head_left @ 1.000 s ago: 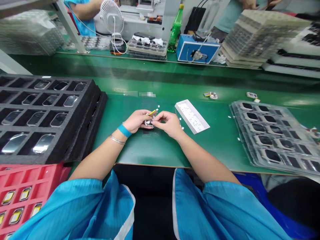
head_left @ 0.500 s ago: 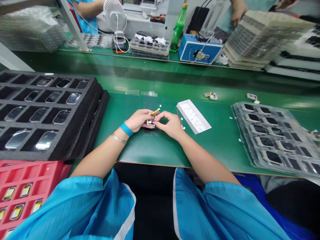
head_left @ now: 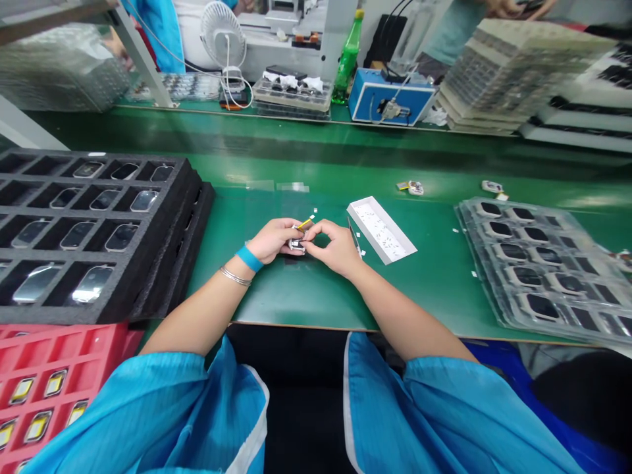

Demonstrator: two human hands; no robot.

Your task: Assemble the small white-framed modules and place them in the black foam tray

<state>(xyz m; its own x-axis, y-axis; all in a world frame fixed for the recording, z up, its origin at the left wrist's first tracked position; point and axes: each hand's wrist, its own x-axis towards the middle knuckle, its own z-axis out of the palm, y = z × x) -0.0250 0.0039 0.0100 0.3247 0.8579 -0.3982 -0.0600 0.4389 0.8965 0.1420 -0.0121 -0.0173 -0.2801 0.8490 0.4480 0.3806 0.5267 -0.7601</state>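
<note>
Small silver-and-black electronic module (head_left: 296,245) sat between hands above green bench mat (head_left: 296,296), nearer left hand (head_left: 274,240), long axis roughly across body; left and right hand (head_left: 333,247) pinched it, narrow yellow strip (head_left: 305,224) projecting forward.

This is an electronics assembly workshop, laid out as a factory line around a long green-topped desk (head_left: 434,296). At its middle, a left hand (head_left: 271,240) and a right hand (head_left: 333,247) pinch a small part (head_left: 297,245). Stacked black foam trays (head_left: 185,247) of glassy panels sit on the desk's left side, and clear plastic trays (head_left: 538,263) of dark-faced units lie on its right. Beyond the desk stand a blue bench instrument (head_left: 390,105), a small white fan (head_left: 222,33) and a co-worker (head_left: 158,33) in a blue smock.
</note>
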